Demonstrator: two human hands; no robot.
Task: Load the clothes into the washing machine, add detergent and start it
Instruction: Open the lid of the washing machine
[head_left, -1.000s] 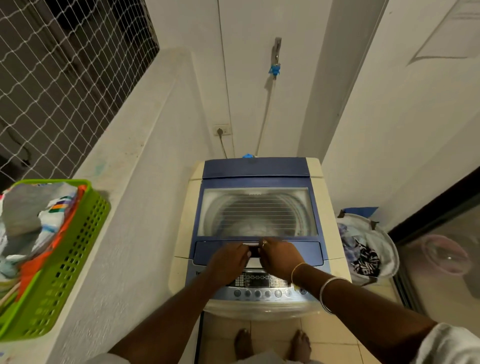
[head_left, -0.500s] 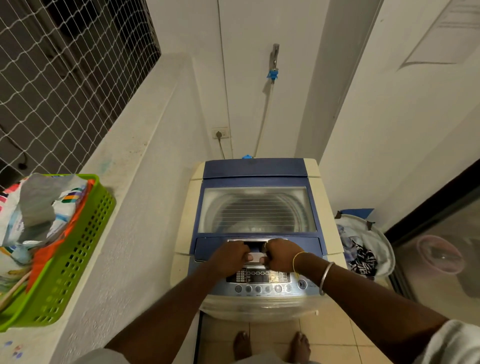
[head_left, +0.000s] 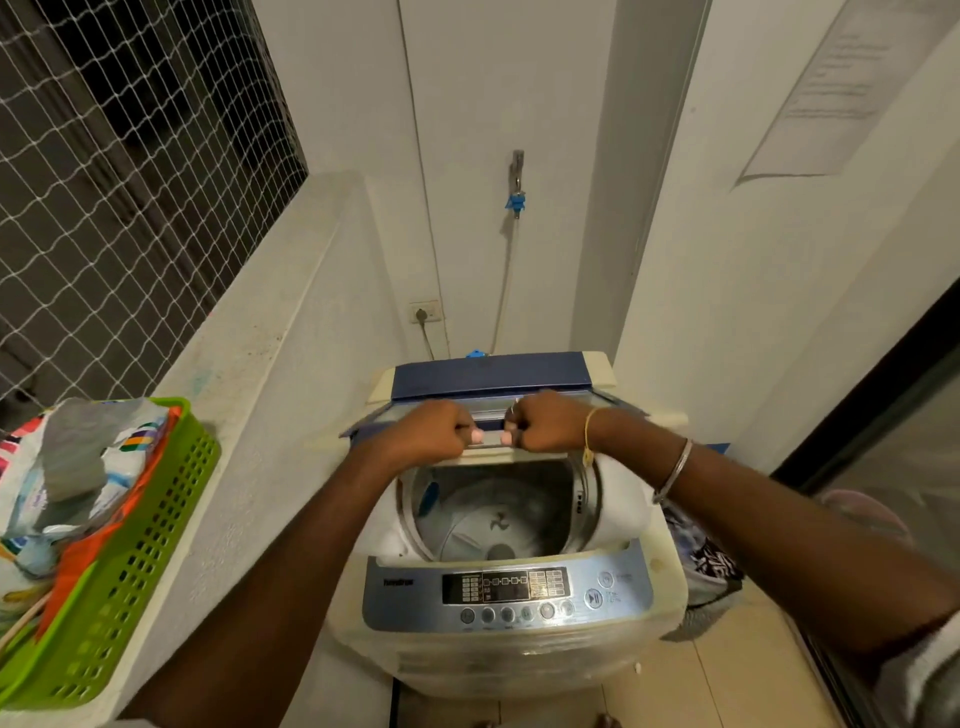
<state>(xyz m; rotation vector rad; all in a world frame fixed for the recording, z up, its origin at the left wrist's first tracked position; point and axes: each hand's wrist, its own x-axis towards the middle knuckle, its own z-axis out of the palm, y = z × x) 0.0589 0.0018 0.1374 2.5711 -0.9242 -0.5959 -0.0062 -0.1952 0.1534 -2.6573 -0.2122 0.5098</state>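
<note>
A cream and blue top-loading washing machine (head_left: 519, 660) stands in front of me. Its blue folding lid (head_left: 493, 376) is raised and folded back. My left hand (head_left: 434, 431) and my right hand (head_left: 545, 423) both grip the lid's handle, side by side. Below them the steel drum (head_left: 498, 519) lies open and looks empty. The control panel (head_left: 506, 595) with buttons and a display runs along the front. A laundry bag of dark patterned clothes (head_left: 706, 566) sits on the floor to the machine's right, partly hidden by my right arm.
A green plastic basket (head_left: 130, 577) holding packets rests on the ledge at left. Netting (head_left: 119, 171) covers the window above it. A tap with a hose (head_left: 516, 192) and a wall socket (head_left: 426, 313) are behind the machine. A glass door (head_left: 893, 467) is at right.
Both hands took hold of the lid handle at the front and lifted it up and back. The lid went from flat and closed to folded open, showing the drum.
</note>
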